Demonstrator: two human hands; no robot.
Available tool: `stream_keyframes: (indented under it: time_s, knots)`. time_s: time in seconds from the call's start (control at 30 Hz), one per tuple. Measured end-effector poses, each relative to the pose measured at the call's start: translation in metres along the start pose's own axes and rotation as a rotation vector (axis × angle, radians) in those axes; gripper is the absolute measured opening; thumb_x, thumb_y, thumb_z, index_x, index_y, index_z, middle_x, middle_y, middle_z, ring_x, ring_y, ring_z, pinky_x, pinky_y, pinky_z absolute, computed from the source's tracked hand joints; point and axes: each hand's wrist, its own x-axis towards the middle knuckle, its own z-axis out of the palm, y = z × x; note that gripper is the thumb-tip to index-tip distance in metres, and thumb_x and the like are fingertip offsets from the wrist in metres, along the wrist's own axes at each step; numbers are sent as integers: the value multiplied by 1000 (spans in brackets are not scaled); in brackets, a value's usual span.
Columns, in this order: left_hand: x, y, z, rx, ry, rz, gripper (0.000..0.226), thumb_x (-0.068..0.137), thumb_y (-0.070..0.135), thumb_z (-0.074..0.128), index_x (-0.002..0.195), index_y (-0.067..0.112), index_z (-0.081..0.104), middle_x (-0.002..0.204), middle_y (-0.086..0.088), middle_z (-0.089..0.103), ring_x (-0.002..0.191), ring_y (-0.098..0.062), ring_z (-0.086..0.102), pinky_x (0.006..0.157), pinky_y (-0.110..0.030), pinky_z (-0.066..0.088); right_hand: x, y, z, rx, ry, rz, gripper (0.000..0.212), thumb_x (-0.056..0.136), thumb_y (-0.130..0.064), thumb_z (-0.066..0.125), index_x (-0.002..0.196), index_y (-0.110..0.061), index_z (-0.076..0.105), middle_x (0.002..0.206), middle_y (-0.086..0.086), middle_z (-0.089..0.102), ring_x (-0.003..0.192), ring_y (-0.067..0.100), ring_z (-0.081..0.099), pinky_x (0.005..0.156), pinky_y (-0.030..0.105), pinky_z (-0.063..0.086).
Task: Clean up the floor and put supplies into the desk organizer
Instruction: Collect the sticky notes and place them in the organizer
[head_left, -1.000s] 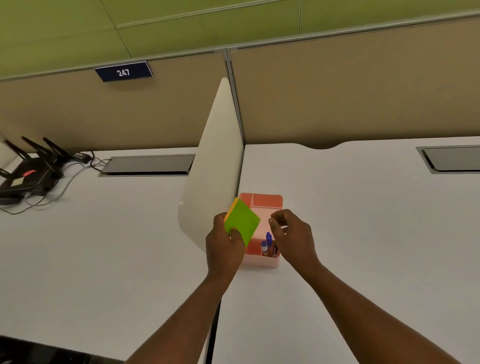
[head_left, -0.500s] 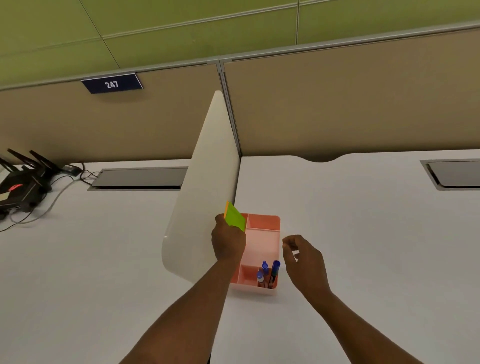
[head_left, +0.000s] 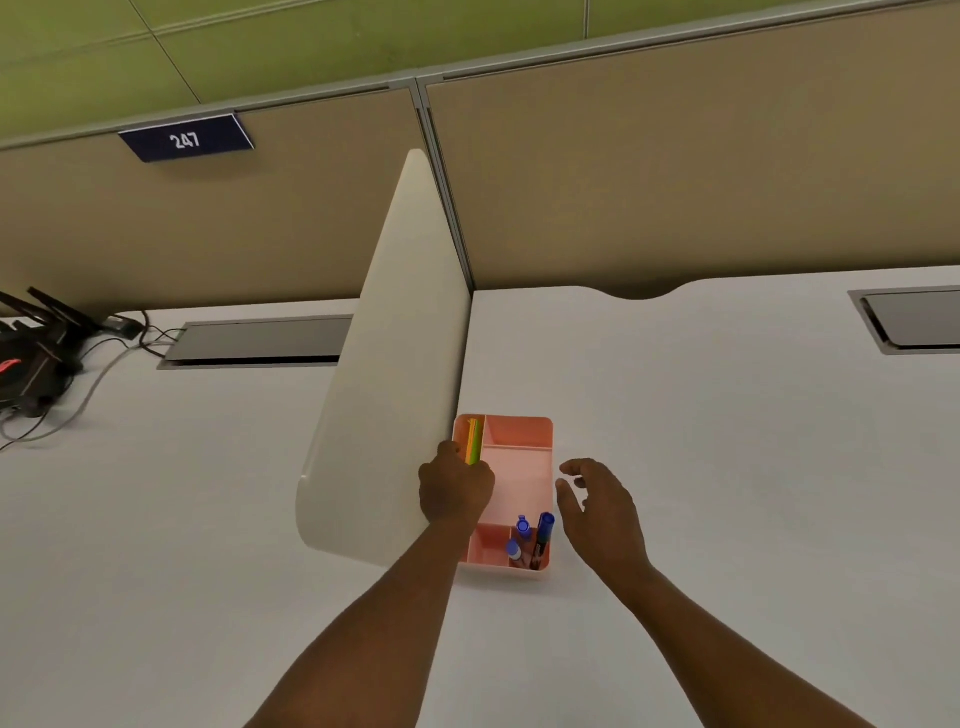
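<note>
A pink desk organizer (head_left: 519, 430) sits on the white desk beside a low divider panel. My left hand (head_left: 454, 486) holds a green and orange pad of sticky notes (head_left: 474, 447), which stands on edge inside the organizer's narrow left compartment. Blue markers (head_left: 543, 530) and small blue-capped items (head_left: 522, 525) stand in the near right compartment. My right hand (head_left: 597, 501) hovers just right of the organizer with fingers relaxed and holds nothing.
A white divider panel (head_left: 395, 364) rises between two desks, touching the organizer's left side. A black router (head_left: 31, 348) with cables lies far left. Grey cable hatches (head_left: 260, 340) (head_left: 914, 319) sit at the back of each desk.
My left hand lowered the sticky notes from above the organizer down into its left compartment. My right hand drew back to the organizer's right side and opened.
</note>
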Motion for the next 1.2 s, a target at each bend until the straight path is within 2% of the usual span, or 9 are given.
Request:
stream_keyframes:
  time_s: [0.27,0.6,0.7,0.8,0.87,0.97,1.03,1.1,1.2]
  knots:
    - [-7,-2,-9,70,148,89,43,84,37,65,121,15,57,117,-4,60,104,-21,60,75,-28,48,-8,8,7,-13,-54,33,34,97,-35,49,128,-21,50,132,-3,56,114,14,57,92,30,49]
    - [-23,-26,-21,31,103,209,37,96,36,52,127,15,54,125,-4,60,113,-22,58,89,-33,49,-26,1,15,-48,-143,39,49,98,-46,29,139,-22,42,144,0,49,129,19,49,107,40,44]
    - [-35,-35,-26,46,92,319,38,99,37,45,129,15,51,127,-4,61,115,-22,58,92,-35,50,-37,-3,11,-61,-140,2,58,95,-54,22,142,-23,40,145,0,49,132,18,46,107,39,43]
    - [-46,-48,-30,129,70,425,39,100,34,42,135,16,45,134,-3,57,121,-22,56,98,-36,51,-51,-6,10,-118,-156,-32,54,99,-49,25,145,-23,37,147,0,46,135,18,42,109,36,38]
    - [-55,-57,-34,162,43,449,44,101,33,40,142,16,39,144,-5,49,132,-23,47,107,-37,44,-62,-10,9,-128,-141,-36,54,99,-50,26,145,-22,36,147,-1,46,134,18,43,108,35,38]
    - [-70,-72,-40,224,41,511,50,102,36,36,148,17,30,154,-4,36,143,-21,32,116,-36,30,-81,-14,6,-111,-89,-82,73,88,-71,13,139,-25,39,141,-4,50,130,19,47,102,33,42]
    - [-82,-81,-46,254,38,563,55,102,42,29,151,18,23,158,-3,27,148,-21,22,119,-36,21,-96,-16,5,-151,-68,-97,80,85,-75,9,145,-27,33,151,-4,39,139,18,36,109,35,35]
    - [-94,-90,-51,275,24,615,60,101,47,24,153,18,18,161,-3,19,149,-21,15,121,-36,14,-114,-17,6,-228,-52,-77,75,88,-70,14,150,-28,23,160,-5,20,146,15,21,116,35,24]
    - [-110,-104,-57,313,-13,670,65,99,52,21,154,18,14,162,-3,12,150,-24,10,121,-38,11,-144,-19,9,-341,5,-78,73,91,-68,18,152,-28,16,162,-5,9,148,15,14,118,36,20]
